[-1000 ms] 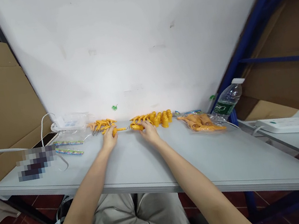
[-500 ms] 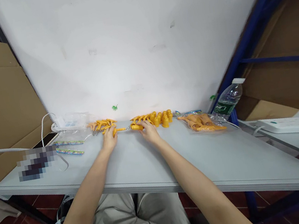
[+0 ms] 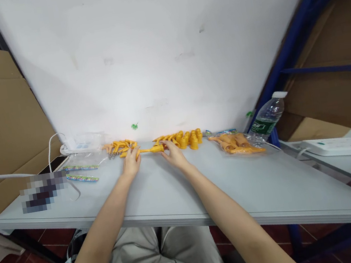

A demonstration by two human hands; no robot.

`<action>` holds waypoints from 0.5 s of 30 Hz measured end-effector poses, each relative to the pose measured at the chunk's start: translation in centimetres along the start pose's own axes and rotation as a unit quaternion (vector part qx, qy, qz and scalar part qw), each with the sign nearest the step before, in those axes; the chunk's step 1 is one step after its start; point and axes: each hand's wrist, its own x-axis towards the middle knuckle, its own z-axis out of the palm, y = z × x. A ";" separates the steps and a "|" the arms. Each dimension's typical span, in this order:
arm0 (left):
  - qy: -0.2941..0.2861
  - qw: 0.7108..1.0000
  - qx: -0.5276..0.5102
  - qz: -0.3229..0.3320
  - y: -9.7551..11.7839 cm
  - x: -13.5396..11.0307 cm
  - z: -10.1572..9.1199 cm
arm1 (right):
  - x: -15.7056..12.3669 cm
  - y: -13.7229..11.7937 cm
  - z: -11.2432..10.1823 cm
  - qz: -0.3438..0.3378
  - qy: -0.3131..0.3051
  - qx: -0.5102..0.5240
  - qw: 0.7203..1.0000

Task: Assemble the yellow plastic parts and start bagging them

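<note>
My left hand is closed on an orange plastic handle piece with a ribbed stem that points right. My right hand grips an orange plastic cup-shaped piece lying on its side. The stem's tip meets the narrow end of this cup, and no gap shows between them. Behind my left hand lies a pile of orange handle pieces with small metal chains. Beyond my right hand, several orange cups stand on the table, with more orange pointed pieces beside them.
A clear bag of orange parts lies to the right, near a leaning water bottle. Printed strips, clear bags, a phone and a white cable occupy the left. A white wall rises behind the grey table.
The stem and cup have come together; the bit of chain that showed between them is out of sight. My left hand has shifted slightly right.
</note>
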 end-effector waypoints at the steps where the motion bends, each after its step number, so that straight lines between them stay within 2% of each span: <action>1: 0.006 1.000 -0.001 0.004 -0.1 0.0 0.1 | 0.1 0.4 0.2 -0.007 0.006 0.018 1.000; 4: 0.027 0.999 -0.009 0.023 -0.7 0.1 0.5 | 0.5 1.9 0.5 -0.044 0.009 0.085 0.995; 7: 0.042 0.998 -0.009 0.042 -1.2 0.3 0.7 | 0.8 2.8 0.5 -0.060 -0.012 0.153 0.986; 12: 0.034 0.997 0.005 0.069 -1.5 0.5 0.5 | 0.6 2.3 -0.7 -0.004 -0.067 0.207 0.976; 15: 0.033 0.995 0.012 0.089 -1.2 0.5 0.2 | 0.4 1.5 -1.3 0.040 -0.069 0.214 0.974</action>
